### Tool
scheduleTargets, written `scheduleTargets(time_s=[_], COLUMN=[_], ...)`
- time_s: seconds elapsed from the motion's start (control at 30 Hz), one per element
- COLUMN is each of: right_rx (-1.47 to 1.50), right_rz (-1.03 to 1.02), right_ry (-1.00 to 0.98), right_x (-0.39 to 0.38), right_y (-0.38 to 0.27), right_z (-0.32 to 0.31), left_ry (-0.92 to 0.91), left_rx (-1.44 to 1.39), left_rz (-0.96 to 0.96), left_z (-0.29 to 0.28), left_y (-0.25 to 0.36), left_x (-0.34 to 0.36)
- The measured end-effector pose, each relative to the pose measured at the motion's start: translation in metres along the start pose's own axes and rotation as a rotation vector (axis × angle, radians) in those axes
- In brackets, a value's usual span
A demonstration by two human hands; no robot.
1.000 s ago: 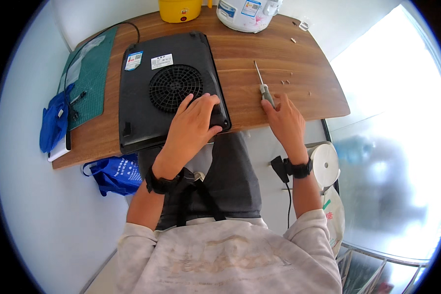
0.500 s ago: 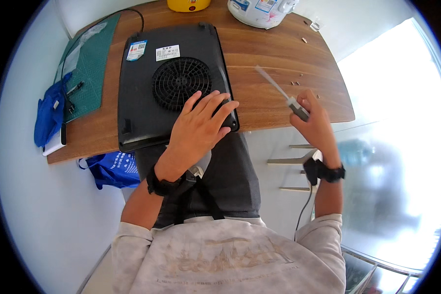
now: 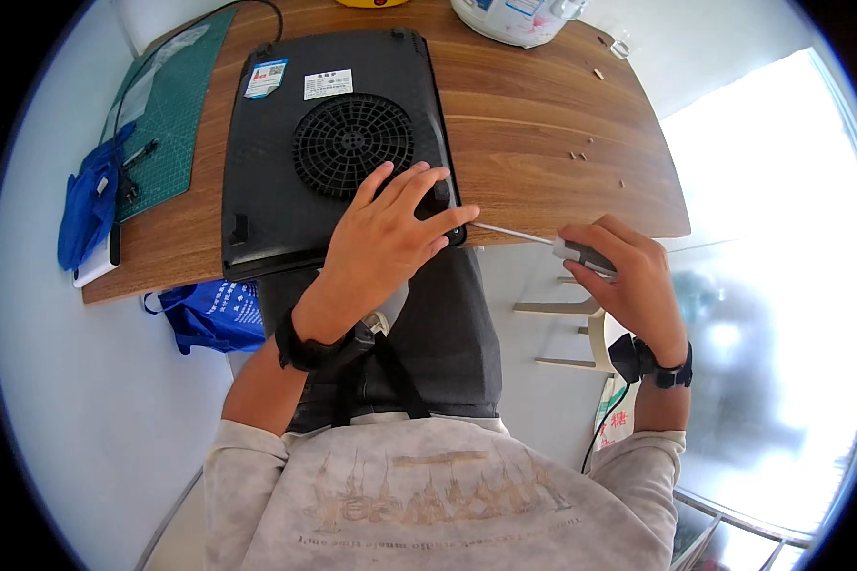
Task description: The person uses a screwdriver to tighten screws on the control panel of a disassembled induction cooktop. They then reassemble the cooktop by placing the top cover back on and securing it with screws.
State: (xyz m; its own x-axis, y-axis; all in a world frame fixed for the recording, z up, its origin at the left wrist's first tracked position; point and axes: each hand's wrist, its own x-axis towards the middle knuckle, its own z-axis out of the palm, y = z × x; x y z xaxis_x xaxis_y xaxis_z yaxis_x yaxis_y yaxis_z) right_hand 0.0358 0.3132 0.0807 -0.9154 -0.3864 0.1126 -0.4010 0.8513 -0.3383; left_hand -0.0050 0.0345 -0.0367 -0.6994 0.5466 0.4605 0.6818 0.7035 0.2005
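A black induction cooktop (image 3: 267, 181) lies upside down on the table, its round fan grille (image 3: 352, 143) and two stickers facing up. My left hand (image 3: 381, 228) rests over its near right part with fingers spread, and nothing is in it. To the right, my right hand (image 3: 633, 271) is closed round the grey handle of a screwdriver (image 3: 514, 232). The shaft points left, its tip beside my left hand's fingers at the cooktop's right edge. Whether the tip touches the cooktop I cannot tell.
Several small screws (image 3: 583, 155) lie on the wooden table (image 3: 514, 105) at right. A green cutting mat (image 3: 176, 124), a blue cloth bag (image 3: 88, 209) and a power cord are at left. A white appliance (image 3: 514, 24) stands at the back. A pale stool (image 3: 552, 308) is below right.
My right hand has turned the screwdriver from pointing up and away to pointing left, bringing its tip to the cooktop's near right corner. My left hand stays spread on the cooktop.
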Motion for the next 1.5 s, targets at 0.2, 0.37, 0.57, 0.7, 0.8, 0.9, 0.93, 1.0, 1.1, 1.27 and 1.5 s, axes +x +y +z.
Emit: scheduleTargets(time_s=[0.2,0.37,0.57,0.7,0.8,0.9,0.93,1.0,1.1,1.27,1.5], right_rx=[-0.063,-0.043,-0.082,-0.093,-0.074,-0.091,-0.085,-0.074,-0.088,-0.121,-0.104], right_rz=[-0.043,-0.085,-0.104,-0.146,-0.153,-0.157,-0.16,-0.165,-0.17,-0.18,-0.133], right_ry=[-0.009,-0.015,-0.038,-0.034,-0.026,-0.031,-0.03,-0.029,-0.034,-0.032,-0.056], right_x=[0.002,0.007,0.012,0.019,0.021,0.025,0.025,0.027,0.028,0.029,0.023], right_y=[0.003,0.005,0.003,0.004,0.009,0.015,0.017,0.019,0.019,0.014,0.01], right_z=[-0.003,-0.001,-0.007,-0.01,-0.008,-0.009,-0.009,-0.008,-0.007,-0.009,-0.011], left_ry=[0.007,0.009,0.001,-0.002,0.005,0.01,0.011,0.004,0.0,0.001,0.004], left_rx=[-0.017,-0.013,-0.022,-0.018,-0.012,-0.017,-0.019,-0.019,-0.018,-0.013,-0.007], left_rz=[-0.011,-0.006,-0.01,-0.008,0.002,-0.001,-0.005,-0.006,-0.006,-0.004,0.006], left_z=[0.0,0.0,0.001,0.0,0.001,0.001,0.001,0.001,0.001,0.002,0.002], left_y=[0.001,0.001,0.0,0.001,0.0,0.001,0.001,0.001,0.001,0.0,0.0], left_x=[0.0,0.0,0.0,-0.001,-0.001,-0.001,-0.001,-0.001,-0.001,-0.002,-0.002])
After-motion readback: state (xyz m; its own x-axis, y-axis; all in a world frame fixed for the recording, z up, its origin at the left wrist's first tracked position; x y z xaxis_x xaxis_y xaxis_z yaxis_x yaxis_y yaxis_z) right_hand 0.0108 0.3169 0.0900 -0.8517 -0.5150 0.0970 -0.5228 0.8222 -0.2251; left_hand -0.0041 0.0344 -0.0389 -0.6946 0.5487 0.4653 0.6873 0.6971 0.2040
